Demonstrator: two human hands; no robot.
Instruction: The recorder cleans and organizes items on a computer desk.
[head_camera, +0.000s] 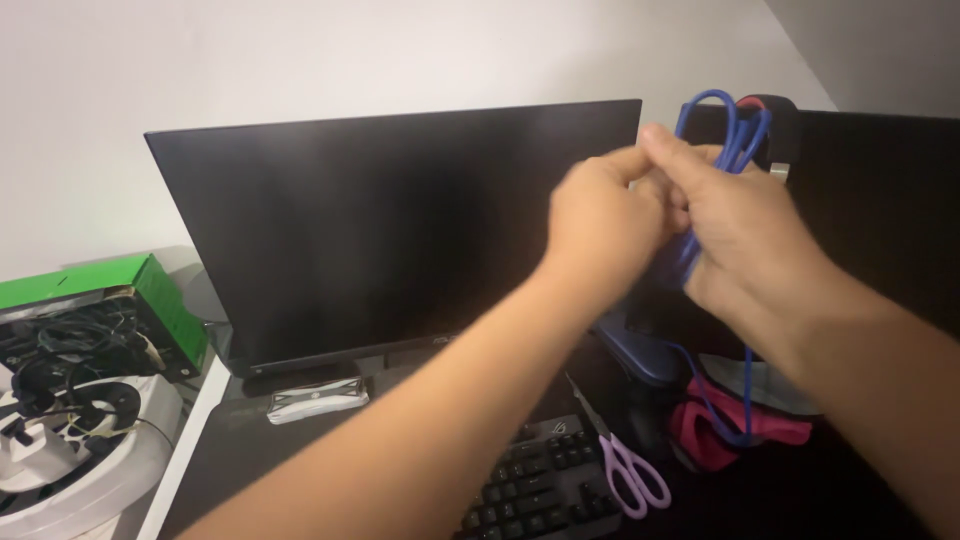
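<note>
Fingers of the left hand (598, 222) and right hand (735, 235) are clenched around a looped blue cable (722, 125), held above the keyboard (545, 485) and lilac scissors (630, 472).

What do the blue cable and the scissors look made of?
Blue cable: likely a rubbery or plastic jacket, smooth with a slight sheen; it bends into tight loops between the left hand and right hand.
Scissors: lilac handles look like matte plastic; the grey blades appear to be metal, though too dim to be sure.
</note>
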